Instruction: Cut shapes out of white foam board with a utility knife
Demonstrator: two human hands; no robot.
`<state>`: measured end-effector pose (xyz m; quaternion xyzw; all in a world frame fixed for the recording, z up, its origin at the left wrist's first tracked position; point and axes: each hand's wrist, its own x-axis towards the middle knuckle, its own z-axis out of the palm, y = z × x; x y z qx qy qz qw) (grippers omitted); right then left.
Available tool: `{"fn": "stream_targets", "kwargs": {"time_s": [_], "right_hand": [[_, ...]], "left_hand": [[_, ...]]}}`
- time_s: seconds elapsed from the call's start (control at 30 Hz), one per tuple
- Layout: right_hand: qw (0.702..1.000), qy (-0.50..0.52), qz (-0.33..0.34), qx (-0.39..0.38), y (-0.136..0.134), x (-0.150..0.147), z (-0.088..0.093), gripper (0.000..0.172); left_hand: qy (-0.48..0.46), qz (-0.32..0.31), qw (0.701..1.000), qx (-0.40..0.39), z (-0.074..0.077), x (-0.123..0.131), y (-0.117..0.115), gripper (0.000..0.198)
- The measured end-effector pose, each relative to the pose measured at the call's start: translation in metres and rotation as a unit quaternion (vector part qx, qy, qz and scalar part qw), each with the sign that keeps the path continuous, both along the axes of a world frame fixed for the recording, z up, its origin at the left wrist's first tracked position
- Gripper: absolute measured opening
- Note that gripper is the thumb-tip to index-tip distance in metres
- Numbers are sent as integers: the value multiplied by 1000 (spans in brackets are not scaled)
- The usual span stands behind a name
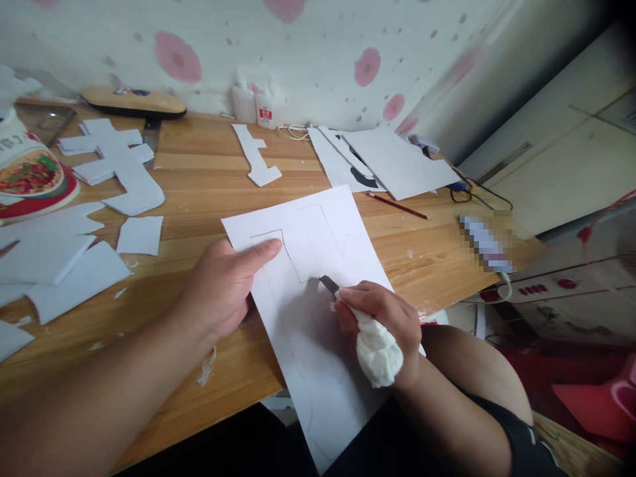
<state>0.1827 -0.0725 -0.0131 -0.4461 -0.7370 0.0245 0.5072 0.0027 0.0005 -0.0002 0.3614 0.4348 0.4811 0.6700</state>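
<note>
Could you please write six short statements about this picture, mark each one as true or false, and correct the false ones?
1. The right hand holds a flat-bladed metal cutter with a white wrapped handle. True.
2. The left hand holds a large white sheet, its thumb on top. True.
3. The sheet is unmarked. False: it bears thin, dark drawn lines.
4. The dark red, slim pencil lies on this sheet. False: it lies on the brown wooden table.
5. A white bottle with a red-and-white label stands near the wall. True.
6. The narrow, white, angular cut-out is under the left hand. False: it lies farther back on the table.
</note>
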Motion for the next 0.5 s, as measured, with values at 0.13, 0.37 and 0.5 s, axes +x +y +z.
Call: {"fn": "stream_targets", "kwargs": {"time_s": [0.13, 0.37, 0.5], "right_hand": [[1000, -9, -8, 10, 0, 0, -1, 24], [1000, 2, 20, -10, -3, 2, -3, 26], [1000, -6, 15, -1, -4, 4, -5, 29]], "left_hand": [[-7, -4, 1000, 14, -1, 1, 0, 34], [-8, 1, 1000, 2, 0, 0, 0, 29], [-13, -3, 1000, 3, 0, 0, 0, 30]]}}
